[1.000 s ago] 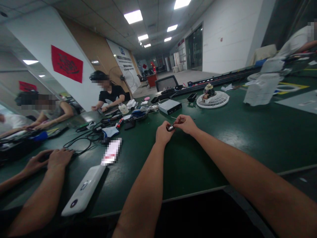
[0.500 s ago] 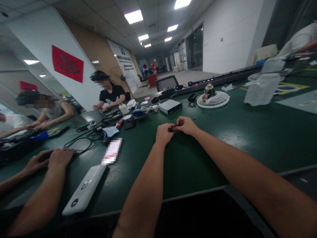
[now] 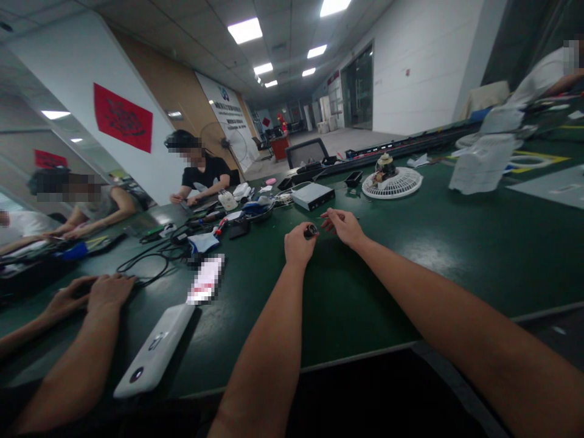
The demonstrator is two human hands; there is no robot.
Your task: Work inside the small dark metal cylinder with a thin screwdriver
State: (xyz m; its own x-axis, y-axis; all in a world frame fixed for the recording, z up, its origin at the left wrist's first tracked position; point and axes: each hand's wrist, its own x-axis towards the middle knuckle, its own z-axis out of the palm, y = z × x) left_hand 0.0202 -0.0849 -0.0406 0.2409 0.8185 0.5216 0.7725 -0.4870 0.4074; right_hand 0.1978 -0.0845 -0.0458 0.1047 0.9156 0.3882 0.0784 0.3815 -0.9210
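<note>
My left hand point(image 3: 297, 245) is closed around a small dark cylinder point(image 3: 311, 231), whose round end faces up and towards me; its exact kind I cannot make out. Just to the right, my right hand point(image 3: 343, 227) is held a little apart from the cylinder with its fingers bent. A thin rod-like thing seems to run through those fingers, a bit of it showing on either side, too small to name. Both hands are low over the green table point(image 3: 365, 274). Beyond them lies a grey box-shaped device point(image 3: 312, 196).
A white fan grille with a motor point(image 3: 392, 182) lies at the back right, near a white plastic part point(image 3: 483, 164). To the left are a white power bank point(image 3: 157, 347), a lit phone point(image 3: 207, 278), black cables point(image 3: 150, 258) and a co-worker's hands point(image 3: 104, 292). Other people sit farther off.
My right hand has drawn away from the cylinder, leaving a gap between the hands. My left hand has turned it so that its round end shows.
</note>
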